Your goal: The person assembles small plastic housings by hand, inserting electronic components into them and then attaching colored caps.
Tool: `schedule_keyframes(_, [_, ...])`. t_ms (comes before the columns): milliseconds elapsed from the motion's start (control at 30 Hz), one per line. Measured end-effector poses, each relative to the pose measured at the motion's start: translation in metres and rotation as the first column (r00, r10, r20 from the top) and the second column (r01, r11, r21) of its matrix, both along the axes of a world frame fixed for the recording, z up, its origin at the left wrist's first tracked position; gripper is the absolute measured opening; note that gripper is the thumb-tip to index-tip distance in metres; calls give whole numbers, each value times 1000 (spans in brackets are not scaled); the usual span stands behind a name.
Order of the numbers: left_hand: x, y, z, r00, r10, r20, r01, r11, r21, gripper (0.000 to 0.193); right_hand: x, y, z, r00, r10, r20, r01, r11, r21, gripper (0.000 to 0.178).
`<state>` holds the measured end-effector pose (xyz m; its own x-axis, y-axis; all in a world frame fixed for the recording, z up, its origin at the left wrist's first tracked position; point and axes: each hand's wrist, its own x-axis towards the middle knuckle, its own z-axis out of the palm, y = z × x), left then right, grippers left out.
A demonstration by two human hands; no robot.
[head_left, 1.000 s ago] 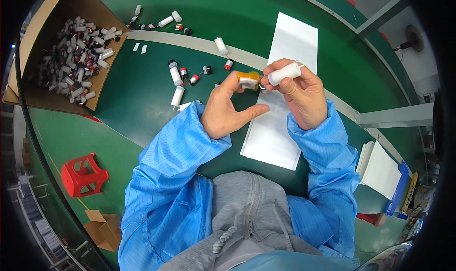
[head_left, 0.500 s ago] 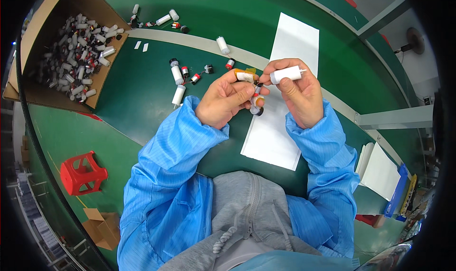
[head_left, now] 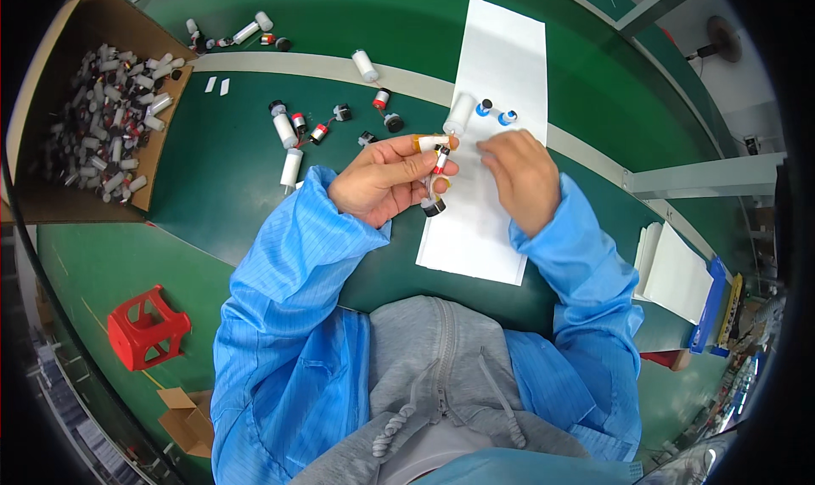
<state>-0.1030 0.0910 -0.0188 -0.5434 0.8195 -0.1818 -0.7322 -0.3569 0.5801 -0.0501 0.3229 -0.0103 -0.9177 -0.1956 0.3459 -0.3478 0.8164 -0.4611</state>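
Note:
My left hand (head_left: 382, 175) is closed on a small wired assembly (head_left: 440, 160), a red-and-white cylinder linked by thin wires to a black-capped piece by the lower fingers. White and yellow wrapping covers its index finger. Just beyond that fingertip, a white plastic tube (head_left: 460, 114) rests on a long white paper sheet (head_left: 501, 52); whether wires join it to the assembly is unclear. To the right, over the paper, my right hand (head_left: 525, 179) hovers with loosely bent fingers apart and nothing visible in them. Beyond it are a blue bottle with a black top (head_left: 484, 108) and another blue bottle (head_left: 508, 118).
A cardboard box (head_left: 161, 166) full of similar white, red and black parts stands at the far left. Several loose tubes and wired cylinders (head_left: 318, 134) lie on the green table. White papers (head_left: 675, 268) sit at right; a red stool (head_left: 148, 328) stands on the floor.
My right hand has let go of the white tube, which now rests on the paper. Two blue bottles have come into sight. My left hand keeps its hold, and the view has shifted slightly.

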Motion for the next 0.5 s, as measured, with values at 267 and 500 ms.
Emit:
schedule_keyframes(267, [11, 20, -15, 990, 90, 107, -78, 991, -110, 33, 15, 3, -19, 998, -56, -27, 60, 983, 174, 24])
schedule_keyframes(500, [15, 25, -14, 984, 136, 112, -112, 974, -200, 30, 15, -3, -14, 989, -113, -96, 132, 965, 225, 23])
